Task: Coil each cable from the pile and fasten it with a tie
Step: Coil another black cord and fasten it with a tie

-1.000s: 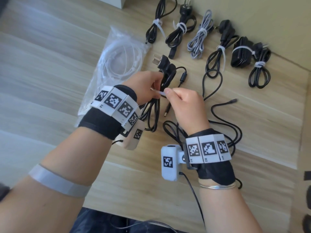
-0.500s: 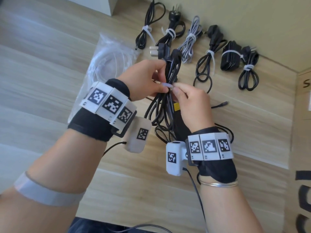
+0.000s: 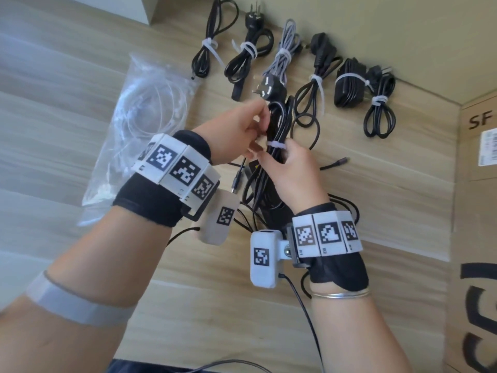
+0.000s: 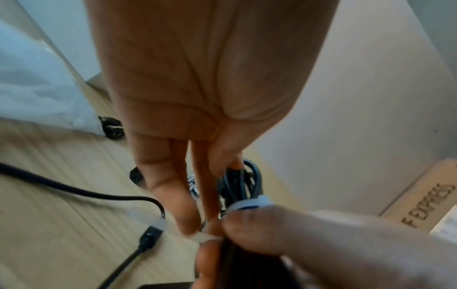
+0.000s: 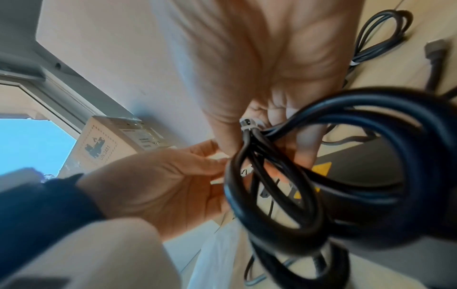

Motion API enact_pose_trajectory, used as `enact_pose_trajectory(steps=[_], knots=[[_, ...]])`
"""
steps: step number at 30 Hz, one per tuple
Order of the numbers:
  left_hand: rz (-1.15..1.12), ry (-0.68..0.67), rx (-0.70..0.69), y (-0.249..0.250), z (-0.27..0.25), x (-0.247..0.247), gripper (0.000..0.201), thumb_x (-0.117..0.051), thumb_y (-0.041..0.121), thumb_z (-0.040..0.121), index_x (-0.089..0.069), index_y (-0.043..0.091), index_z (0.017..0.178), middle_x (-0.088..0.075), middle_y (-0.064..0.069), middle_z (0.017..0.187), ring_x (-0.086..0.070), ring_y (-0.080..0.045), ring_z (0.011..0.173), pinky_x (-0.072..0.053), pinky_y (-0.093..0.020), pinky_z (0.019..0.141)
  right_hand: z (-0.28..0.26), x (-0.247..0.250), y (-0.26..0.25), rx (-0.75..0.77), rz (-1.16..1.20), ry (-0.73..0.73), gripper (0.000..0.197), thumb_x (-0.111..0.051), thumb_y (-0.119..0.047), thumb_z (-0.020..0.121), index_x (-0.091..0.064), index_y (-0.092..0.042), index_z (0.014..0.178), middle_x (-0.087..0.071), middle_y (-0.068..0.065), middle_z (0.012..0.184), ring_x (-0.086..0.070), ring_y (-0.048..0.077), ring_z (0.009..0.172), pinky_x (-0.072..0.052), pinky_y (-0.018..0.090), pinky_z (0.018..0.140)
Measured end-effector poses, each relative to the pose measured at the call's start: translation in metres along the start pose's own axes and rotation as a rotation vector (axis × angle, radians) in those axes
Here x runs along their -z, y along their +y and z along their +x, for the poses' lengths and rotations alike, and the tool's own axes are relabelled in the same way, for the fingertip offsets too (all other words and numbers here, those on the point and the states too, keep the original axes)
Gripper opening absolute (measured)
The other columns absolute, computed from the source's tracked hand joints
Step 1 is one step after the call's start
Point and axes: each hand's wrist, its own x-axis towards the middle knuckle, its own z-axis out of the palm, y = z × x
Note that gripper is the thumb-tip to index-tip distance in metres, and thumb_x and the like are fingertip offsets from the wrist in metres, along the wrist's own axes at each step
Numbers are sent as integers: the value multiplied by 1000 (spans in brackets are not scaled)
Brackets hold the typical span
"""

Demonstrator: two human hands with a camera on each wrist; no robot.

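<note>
White tie loops our black cable, held above the floor: R hand fingers curled round the coil, L hand fingertips pinching the tie's tail.

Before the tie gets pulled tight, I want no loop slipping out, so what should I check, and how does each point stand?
1. White tie wraps the black cable bundle: ok.
2. Right hand has a firm grip on the bundle below the tie: ok.
3. Left hand pinches the tie's free end: ok.
4. Tail threaded through the tie's head: cannot tell.
5. Every loop inside the tie: cannot tell, the hands hide part.
6. Loose plug end hangs outside the bundle: not ok.
</note>
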Motion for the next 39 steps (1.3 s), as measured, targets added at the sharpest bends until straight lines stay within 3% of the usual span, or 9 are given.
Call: enact_pose_trajectory(steps=[2, 3, 6, 9, 12, 19, 26, 34, 39], knots=[[135, 40, 4, -3, 4, 0, 24, -31, -5, 92, -36, 19, 88, -60, -2, 102, -59, -19, 81, -47, -16, 64, -1, 4, 2, -4, 9, 13, 19, -57, -32, 89, -51, -15, 81, -42, -7, 63, -44, 10, 55, -31, 24, 49], [189, 45, 20, -5, 6, 0, 22, -31, -3, 93, -36, 18, 94, -62, 0, 102, -56, -18, 80, -43, -16, 62, -1, 7, 3, -6, 22, 23, 21, -57, -31, 89, -51, -12, 80, -44, -4, 64, -45, 15, 58, -33, 29, 51], [161, -34, 86, -8, 10, -6, 21, -34, 5, 94, -44, 23, 98, -68, 5, 89, -56, -16, 79, -43, -21, 67, 0, 16, 8, 1, 65, 49, 28, -57, -30, 88, -52, -2, 86, -58, 14, 75, -58, 31, 72, -47, 43, 64], [-106, -45, 82, -9, 14, -9, 26, -35, 8, 97, -55, 21, 86, -69, 5, 77, -58, -10, 70, -46, -23, 71, 0, 20, 13, -5, 63, 54, 27, -58, -30, 87, -56, -3, 93, -65, 16, 85, -63, 31, 81, -51, 50, 74], [-337, -58, 67, -7, 16, -11, 31, -35, 16, 100, -61, 17, 84, -69, 5, 71, -60, -7, 66, -48, -18, 66, 0, 23, 18, -9, 71, 45, 30, -58, -35, 84, -55, -5, 92, -65, 16, 87, -63, 31, 83, -51, 52, 75], [-379, -112, 0, -2, 19, -20, 19, -48, 12, 93, -65, 18, 87, -69, 9, 71, -57, 0, 65, -47, -11, 60, -2, 28, 24, 5, 102, 44, 38, -55, -44, 78, -55, -10, 93, -66, 13, 88, -64, 29, 82, -52, 51, 74], [-515, 22, 39, 2, 26, -30, 10, -61, 9, 84, -62, 14, 76, -64, 7, 60, -55, -1, 57, -53, -15, 65, -2, 34, 27, 2, 110, -7, 26, -58, -33, 85, -54, -9, 92, -65, 11, 87, -64, 28, 84, -52, 51, 75], [-347, 254, -70, 7, 29, -44, 13, -70, 12, 78, -61, 18, 70, -61, 6, 56, -56, -2, 52, -55, -19, 62, 1, 37, 28, 5, 112, -7, 29, -58, -34, 86, -52, -6, 94, -64, 14, 89, -63, 30, 84, -52, 51, 75], [-385, 286, -67, 5, 30, -43, 15, -67, 7, 81, -60, 16, 71, -62, 9, 49, -59, -2, 51, -55, -18, 60, 1, 40, 28, 18, 119, -24, 24, -59, -30, 88, -54, -7, 95, -66, 10, 92, -64, 24, 86, -52, 48, 78]])
